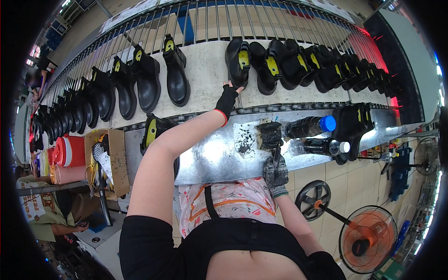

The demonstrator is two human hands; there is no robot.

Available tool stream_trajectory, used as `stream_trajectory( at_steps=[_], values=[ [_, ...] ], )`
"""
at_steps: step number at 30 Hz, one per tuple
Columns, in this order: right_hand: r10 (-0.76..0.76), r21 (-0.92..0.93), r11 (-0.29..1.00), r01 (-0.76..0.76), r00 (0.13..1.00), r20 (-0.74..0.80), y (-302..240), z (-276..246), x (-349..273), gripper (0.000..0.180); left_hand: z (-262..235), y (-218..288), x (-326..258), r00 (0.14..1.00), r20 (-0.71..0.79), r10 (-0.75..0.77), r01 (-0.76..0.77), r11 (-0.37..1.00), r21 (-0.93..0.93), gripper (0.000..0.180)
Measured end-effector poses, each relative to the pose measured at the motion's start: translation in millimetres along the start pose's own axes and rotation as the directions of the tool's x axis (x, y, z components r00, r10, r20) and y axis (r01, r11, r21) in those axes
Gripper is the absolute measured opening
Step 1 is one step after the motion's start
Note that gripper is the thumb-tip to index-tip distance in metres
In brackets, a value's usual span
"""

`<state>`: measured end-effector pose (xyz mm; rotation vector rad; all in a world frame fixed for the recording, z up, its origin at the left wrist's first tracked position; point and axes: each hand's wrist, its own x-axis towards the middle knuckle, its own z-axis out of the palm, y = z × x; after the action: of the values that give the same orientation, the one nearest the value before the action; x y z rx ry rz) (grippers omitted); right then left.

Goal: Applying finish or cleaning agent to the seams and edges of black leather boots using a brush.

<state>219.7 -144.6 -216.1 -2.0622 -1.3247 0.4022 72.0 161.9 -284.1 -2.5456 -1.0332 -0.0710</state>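
My left hand, in a black fingerless glove, reaches up to the conveyor and grips the toe of a black boot with a yellow insole showing. My right hand, in a grey knit glove, is closed round a thin dark-handled tool, perhaps a brush. The tool's far end is at a black-smeared block or pad, which lies on a stained white sheet on the metal bench. Another black boot is on the bench, partly hidden behind my left forearm.
Rows of black boots line the conveyor on both sides. Two dark-filled bottles, one blue-capped and one white-capped, lie near more boots. A cardboard box, red jug, orange fan and another person are nearby.
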Motion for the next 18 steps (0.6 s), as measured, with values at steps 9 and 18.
stream_trajectory(
  at_steps=[9,18],
  values=[
    [-0.039,-0.061,0.997,0.037,0.999,-0.037,-10,-4,0,0.031,-151,-10,-29,0.868,0.440,0.230,-0.085,0.942,-0.325,0.061],
    [-0.125,0.026,0.992,0.124,0.991,0.041,7,-2,1,0.021,-150,7,-159,0.980,0.154,0.125,0.011,0.740,-0.673,0.065]
  ],
)
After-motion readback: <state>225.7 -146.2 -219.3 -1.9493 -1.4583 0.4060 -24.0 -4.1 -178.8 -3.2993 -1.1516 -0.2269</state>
